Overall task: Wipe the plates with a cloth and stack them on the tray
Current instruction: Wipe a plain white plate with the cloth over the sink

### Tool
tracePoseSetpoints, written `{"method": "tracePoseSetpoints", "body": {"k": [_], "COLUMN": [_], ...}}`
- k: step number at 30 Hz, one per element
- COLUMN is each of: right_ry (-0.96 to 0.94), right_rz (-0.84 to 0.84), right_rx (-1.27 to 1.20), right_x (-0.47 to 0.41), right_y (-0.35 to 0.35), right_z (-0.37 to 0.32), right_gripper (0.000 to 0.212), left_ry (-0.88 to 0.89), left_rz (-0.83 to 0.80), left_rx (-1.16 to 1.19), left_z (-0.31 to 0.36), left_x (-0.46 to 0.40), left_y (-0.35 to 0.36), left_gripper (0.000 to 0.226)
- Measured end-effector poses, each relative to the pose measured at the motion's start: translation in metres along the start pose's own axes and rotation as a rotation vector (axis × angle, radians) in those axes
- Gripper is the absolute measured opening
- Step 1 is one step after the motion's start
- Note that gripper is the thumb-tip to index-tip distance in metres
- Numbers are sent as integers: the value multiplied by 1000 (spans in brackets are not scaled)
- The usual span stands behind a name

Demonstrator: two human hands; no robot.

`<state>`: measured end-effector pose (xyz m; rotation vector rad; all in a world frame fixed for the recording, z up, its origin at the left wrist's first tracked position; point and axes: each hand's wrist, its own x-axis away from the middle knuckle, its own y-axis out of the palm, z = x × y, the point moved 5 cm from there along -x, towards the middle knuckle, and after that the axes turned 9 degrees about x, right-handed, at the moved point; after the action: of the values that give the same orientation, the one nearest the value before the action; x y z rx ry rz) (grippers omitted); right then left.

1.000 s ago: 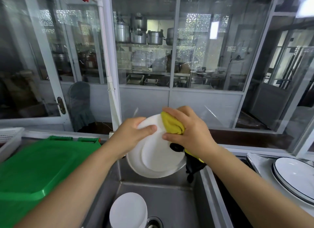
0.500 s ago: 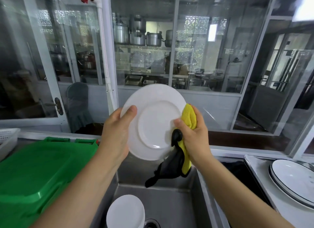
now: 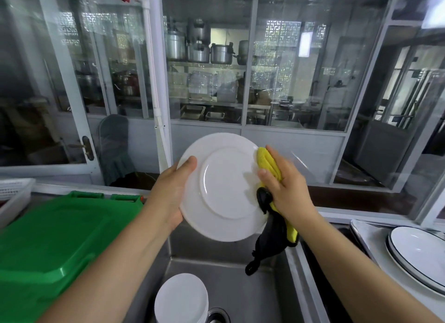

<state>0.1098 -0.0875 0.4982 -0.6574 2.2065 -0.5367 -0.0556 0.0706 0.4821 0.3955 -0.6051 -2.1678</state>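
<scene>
Over a steel sink [image 3: 269, 296], a left hand [image 3: 171, 194] grips a white plate [image 3: 225, 186] by its left rim, thumb curled over the upturned underside. The right hand [image 3: 286, 186] clasps a yellow-and-black cloth [image 3: 269, 165] against the right rim, its thumb on the plate. Below the fingers, stacked plates [image 3: 181, 298] sit in the basin; right of them, dark-rimmed plates [image 3: 420, 253] rest on a tray [image 3: 368, 236].

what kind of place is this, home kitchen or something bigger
Most likely a commercial or restaurant kitchen's dishwashing area. A deep steel sink holds a stack of plates, and behind the glass partition shelves carry large metal stockpots and steel trays.
</scene>
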Motion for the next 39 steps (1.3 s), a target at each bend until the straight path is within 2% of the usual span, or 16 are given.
{"method": "tracePoseSetpoints", "body": {"k": [7,13,18,22,25,28,30,34,39], "right_ry": [-21,-411,-614,-761,-717,-513,-451,-492,-556], "right_rz": [100,208,157,114,145,208,195,116,39], "right_rx": [61,312,478,590,551,518,541,634,652], "right_x": [45,70,78,82,84,74,61,38,59], "right_y": [34,79,114,123,116,100,96,99,118], "right_z": [-7,-49,-73,-79,-73,-62,-64,-91,-100], "right_gripper": [55,46,43,37,35,33,36,37,39], "left_ry": [12,-71,-137,-107,-55,-23,-23,-39,-76], "left_rz": [144,175,117,134,173,181,139,44,21], "left_rx": [190,335,366,309,233,114,51,9,37], "left_z": [-8,-27,-31,-21,-12,-8,-11,-24,-31], "left_x": [-1,3,2,-3,-6,-8,-7,-7,-12], "left_y": [-17,-22,-37,-61,-80,-98,-103,-95,-82], "left_gripper": [21,26,40,41,39,28,19,12,18]}}
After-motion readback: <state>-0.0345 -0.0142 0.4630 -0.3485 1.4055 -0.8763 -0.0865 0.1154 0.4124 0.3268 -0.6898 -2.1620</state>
